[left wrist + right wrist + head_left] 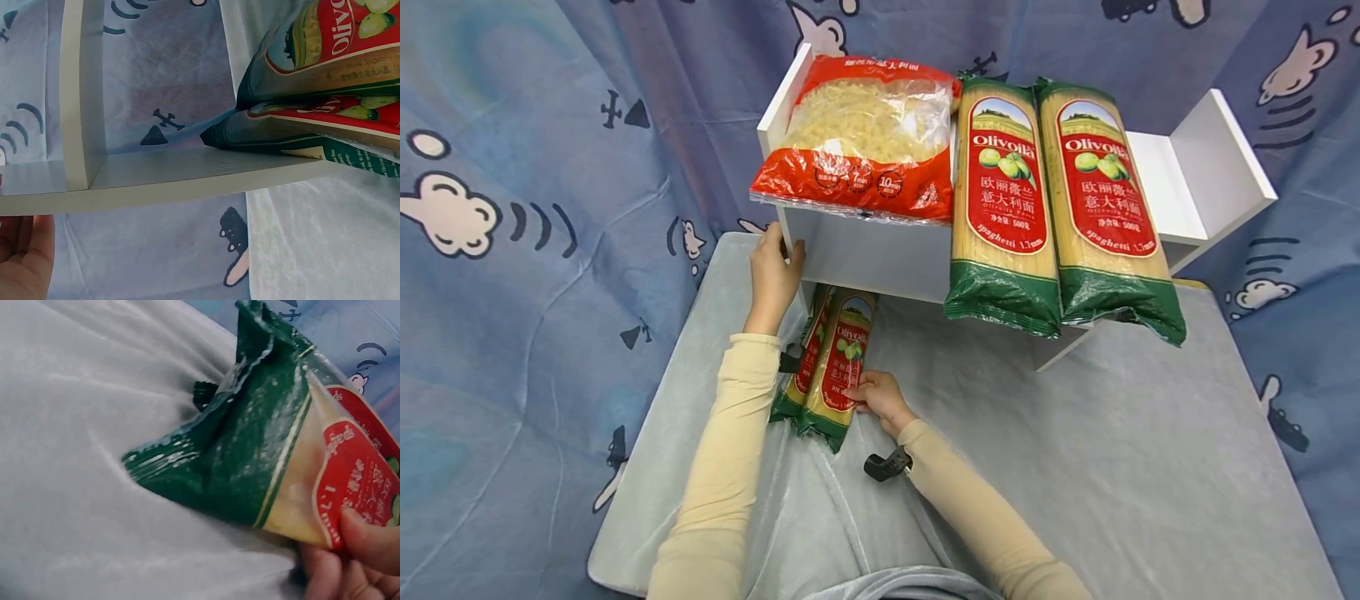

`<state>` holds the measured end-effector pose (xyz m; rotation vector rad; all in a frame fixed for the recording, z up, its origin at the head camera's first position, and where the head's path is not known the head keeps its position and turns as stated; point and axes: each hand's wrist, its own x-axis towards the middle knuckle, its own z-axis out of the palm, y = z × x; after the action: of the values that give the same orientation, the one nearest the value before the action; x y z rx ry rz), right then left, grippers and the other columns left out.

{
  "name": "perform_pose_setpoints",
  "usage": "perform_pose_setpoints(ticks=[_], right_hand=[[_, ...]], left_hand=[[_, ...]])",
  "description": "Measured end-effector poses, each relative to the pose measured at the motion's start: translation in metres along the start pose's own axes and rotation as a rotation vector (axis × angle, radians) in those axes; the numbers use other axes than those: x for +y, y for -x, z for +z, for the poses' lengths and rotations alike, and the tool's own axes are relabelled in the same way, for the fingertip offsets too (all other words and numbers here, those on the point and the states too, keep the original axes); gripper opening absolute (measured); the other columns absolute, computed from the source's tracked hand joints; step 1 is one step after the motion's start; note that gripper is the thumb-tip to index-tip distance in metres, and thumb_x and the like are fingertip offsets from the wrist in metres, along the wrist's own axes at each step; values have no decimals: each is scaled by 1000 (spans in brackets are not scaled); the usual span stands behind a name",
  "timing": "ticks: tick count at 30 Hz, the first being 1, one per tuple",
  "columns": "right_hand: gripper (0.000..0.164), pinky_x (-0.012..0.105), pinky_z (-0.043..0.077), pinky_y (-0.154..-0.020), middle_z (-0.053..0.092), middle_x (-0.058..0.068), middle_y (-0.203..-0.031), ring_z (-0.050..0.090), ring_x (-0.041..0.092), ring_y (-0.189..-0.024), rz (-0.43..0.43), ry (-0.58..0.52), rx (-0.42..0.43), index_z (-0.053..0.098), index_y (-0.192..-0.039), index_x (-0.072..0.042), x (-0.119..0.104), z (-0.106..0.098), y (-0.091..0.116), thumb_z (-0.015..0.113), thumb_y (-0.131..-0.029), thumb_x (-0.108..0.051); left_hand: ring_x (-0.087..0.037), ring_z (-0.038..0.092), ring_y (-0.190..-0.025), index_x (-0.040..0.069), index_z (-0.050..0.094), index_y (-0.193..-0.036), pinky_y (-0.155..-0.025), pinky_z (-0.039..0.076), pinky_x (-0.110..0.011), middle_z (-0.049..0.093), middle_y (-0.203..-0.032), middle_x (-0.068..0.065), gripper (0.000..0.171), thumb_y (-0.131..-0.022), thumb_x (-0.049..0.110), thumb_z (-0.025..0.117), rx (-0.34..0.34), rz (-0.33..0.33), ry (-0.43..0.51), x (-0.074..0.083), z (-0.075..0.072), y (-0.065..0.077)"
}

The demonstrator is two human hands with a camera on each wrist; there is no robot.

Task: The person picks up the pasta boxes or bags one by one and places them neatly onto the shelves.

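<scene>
In the head view my left hand (775, 275) grips the left side panel of the white shelf (880, 250), thumb on the inner face and fingers outside. The left wrist view shows part of that hand (28, 256) against the shelf board (156, 178). On the lower level lie two spaghetti packs side by side, their green ends toward me. My right hand (883, 400) pinches the right edge of the nearer spaghetti pack (842, 358), thumb on top and fingers beneath. The other spaghetti pack (790, 404) lies left of it, partly covered.
On the shelf's top level sit a red bag of spiral pasta (865, 133) and two more spaghetti packs (1003, 200), which overhang the front edge. The shelf's right side panel (1221, 167) stands beyond them. A grey cloth covers the table (1150, 467); a patterned blue curtain (512, 333) hangs around.
</scene>
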<state>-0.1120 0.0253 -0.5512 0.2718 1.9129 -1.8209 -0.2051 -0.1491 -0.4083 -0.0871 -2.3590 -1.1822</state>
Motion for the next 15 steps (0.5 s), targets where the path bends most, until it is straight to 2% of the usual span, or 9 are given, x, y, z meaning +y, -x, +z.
perform_pose_setpoints(ticks=[4,10,15], right_hand=[[13,17,43,-50,52,0,-67,51,7,-54,-35,-20,11,54,-79,1,4,0,0,63,-82,9],[15,20,42,-53,49,0,-67,48,9,-56,-188,-8,3,52,-76,3,13,0,0,64,-80,10],[12,22,42,-55,51,1,-69,48,9,-58,-329,104,14,55,-77,5,18,-2,1,66,-82,5]], left_hand=[[-35,49,-74,-8,53,-97,-68,40,-44,49,-79,-21,12,-92,3,55,-1,9,-2,0,0,0],[-35,49,-75,-9,53,-99,-69,42,-45,50,-80,-21,13,-92,2,55,1,9,3,-1,1,0],[-35,51,-76,-10,54,-100,-70,43,-46,52,-82,-23,14,-92,2,55,-3,10,8,-1,1,0]])
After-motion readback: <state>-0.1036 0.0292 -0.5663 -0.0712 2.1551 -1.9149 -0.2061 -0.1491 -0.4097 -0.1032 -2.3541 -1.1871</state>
